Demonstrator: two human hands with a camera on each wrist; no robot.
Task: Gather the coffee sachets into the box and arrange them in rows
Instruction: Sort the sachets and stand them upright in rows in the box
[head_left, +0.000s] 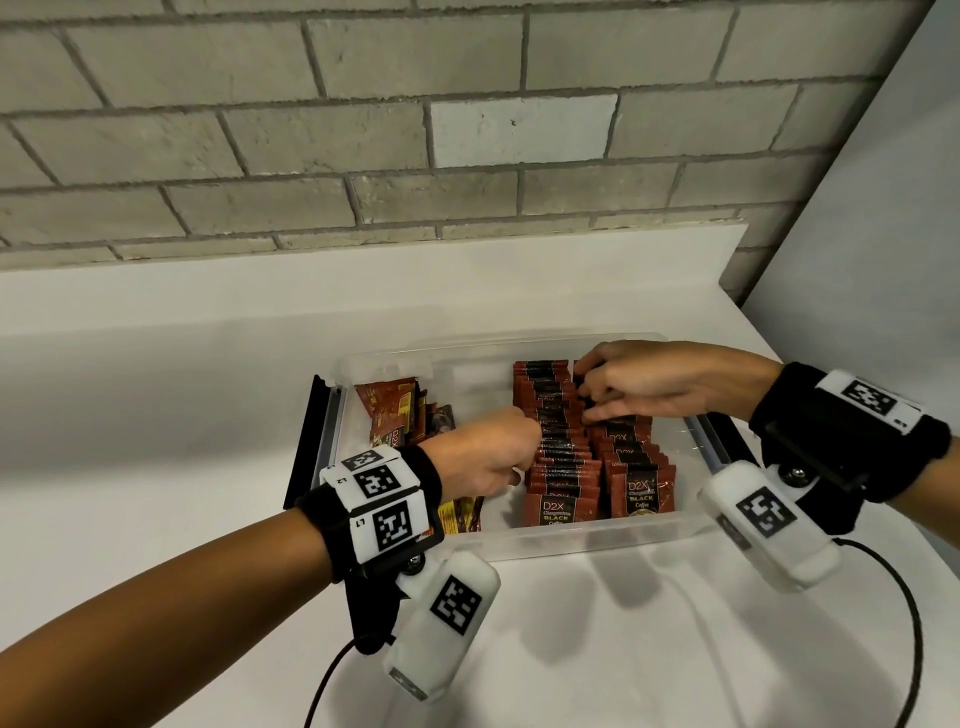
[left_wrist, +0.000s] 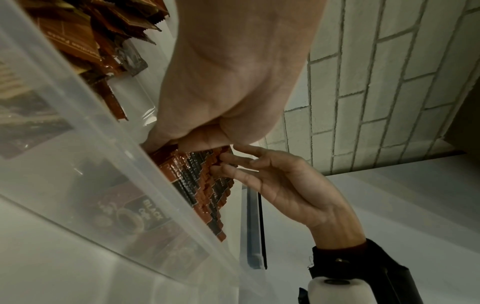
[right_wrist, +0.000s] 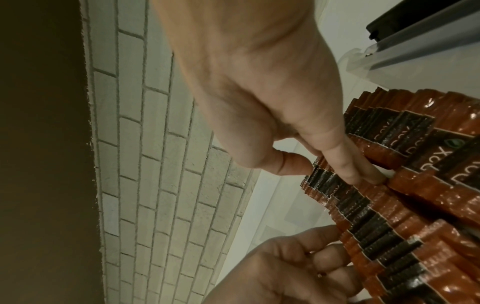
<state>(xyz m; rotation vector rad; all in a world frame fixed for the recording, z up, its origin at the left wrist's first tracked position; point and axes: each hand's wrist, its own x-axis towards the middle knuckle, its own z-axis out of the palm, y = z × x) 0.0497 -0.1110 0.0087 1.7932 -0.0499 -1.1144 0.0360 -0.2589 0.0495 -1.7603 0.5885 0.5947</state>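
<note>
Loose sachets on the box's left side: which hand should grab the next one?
Left. The left hand sits beside the loose sachets; the right hand is across the box, fingers on the right row.

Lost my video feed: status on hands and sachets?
Left hand and right hand both fingering upright red-and-black coffee sachets in clear plastic box. Two rows standing. Loose brown sachets piled at box's left, unsorted.

The box (head_left: 571, 535) sits on the desk (head_left: 156, 374). Two sachet rows (head_left: 558, 457) lie between the hands, loose sachets (head_left: 395, 410) left of the left hand (head_left: 488, 457).
</note>
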